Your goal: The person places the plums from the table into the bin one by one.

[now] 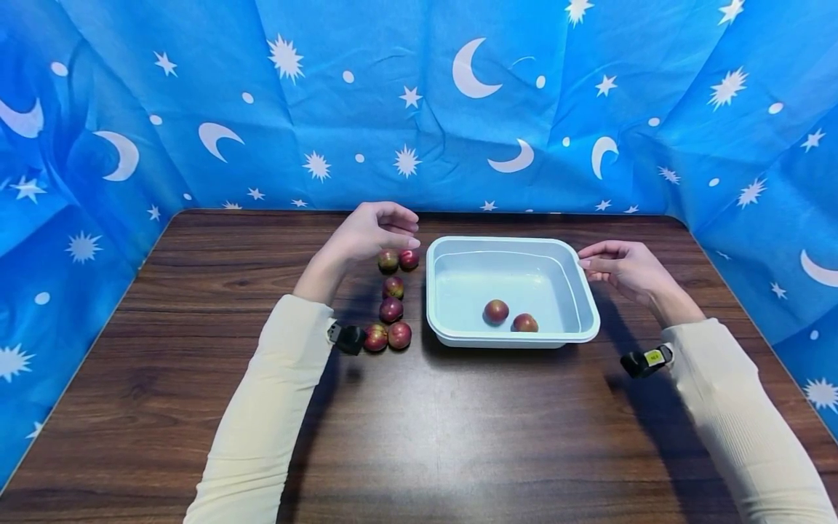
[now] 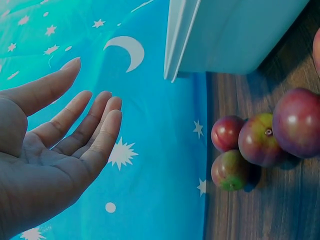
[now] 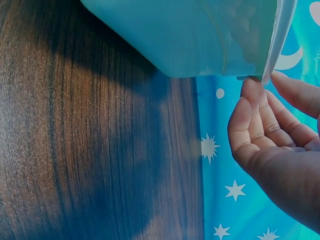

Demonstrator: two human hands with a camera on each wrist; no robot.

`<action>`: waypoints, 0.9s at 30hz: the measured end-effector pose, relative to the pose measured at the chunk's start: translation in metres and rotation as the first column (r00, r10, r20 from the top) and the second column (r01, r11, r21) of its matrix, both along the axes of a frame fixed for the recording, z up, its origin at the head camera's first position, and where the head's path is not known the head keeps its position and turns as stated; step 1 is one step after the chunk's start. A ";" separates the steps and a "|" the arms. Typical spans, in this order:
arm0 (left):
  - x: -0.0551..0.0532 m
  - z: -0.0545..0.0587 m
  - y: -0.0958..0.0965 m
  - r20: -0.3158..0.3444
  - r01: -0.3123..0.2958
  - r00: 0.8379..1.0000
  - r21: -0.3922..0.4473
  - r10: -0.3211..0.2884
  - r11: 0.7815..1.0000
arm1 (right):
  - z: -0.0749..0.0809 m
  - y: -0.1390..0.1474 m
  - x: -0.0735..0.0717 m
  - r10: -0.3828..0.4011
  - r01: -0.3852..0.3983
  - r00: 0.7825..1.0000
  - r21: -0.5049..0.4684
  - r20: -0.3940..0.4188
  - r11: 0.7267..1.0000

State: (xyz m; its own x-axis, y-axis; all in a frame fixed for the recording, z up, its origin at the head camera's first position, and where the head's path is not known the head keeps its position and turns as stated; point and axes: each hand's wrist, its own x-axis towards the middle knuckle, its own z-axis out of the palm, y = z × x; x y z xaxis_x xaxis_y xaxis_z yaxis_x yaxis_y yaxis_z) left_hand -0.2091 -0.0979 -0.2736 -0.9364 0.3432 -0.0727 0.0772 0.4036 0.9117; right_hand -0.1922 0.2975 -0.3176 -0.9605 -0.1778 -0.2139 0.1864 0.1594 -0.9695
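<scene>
Pinching the pale tub (image 1: 471, 280) by its right rim with the right hand (image 1: 622, 269), on the brown table (image 1: 425, 437), with two plums (image 1: 496, 312) inside. Holding the left hand (image 1: 369, 233) in a wide, relaxed curve near six plums (image 1: 391, 310) left of the tub. Facing a blue cloth (image 1: 366, 109) behind.

Head camera first: the left sleeve (image 1: 262, 407) and right sleeve (image 1: 729, 407) run out at the bottom edge, and we can't read the yellow label (image 1: 655, 357). The tub's (image 1: 484, 338) near rim hides the foot of one plum (image 1: 525, 322); the left hand (image 1: 366, 231) covers a back plum's (image 1: 409, 261) top. Left wrist now: the right edge slices a table plum (image 2: 317, 50). Right wrist: we lose the tub past the top.
</scene>
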 end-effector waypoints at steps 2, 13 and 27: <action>0.000 0.000 -0.002 0.004 -0.001 1.000 0.001 0.001 1.000 | 0.000 0.001 0.000 0.008 -0.008 1.000 -0.018 0.004 1.000; 0.001 -0.006 -0.010 0.021 -0.026 0.999 0.015 0.026 1.000 | -0.002 0.000 0.000 -0.007 0.007 1.000 0.008 -0.001 1.000; 0.004 -0.020 -0.031 0.013 -0.051 0.999 0.014 0.051 0.999 | -0.001 -0.001 0.000 -0.019 0.019 1.000 0.025 -0.002 1.000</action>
State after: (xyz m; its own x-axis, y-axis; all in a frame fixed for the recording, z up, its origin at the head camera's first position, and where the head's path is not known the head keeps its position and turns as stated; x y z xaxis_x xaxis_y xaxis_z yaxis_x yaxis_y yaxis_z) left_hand -0.2046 -0.1291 -0.2933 -0.9519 0.2959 -0.0799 0.0452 0.3932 0.9183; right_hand -0.1921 0.2967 -0.3186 -0.9641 -0.1543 -0.2162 0.1878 0.1800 -0.9656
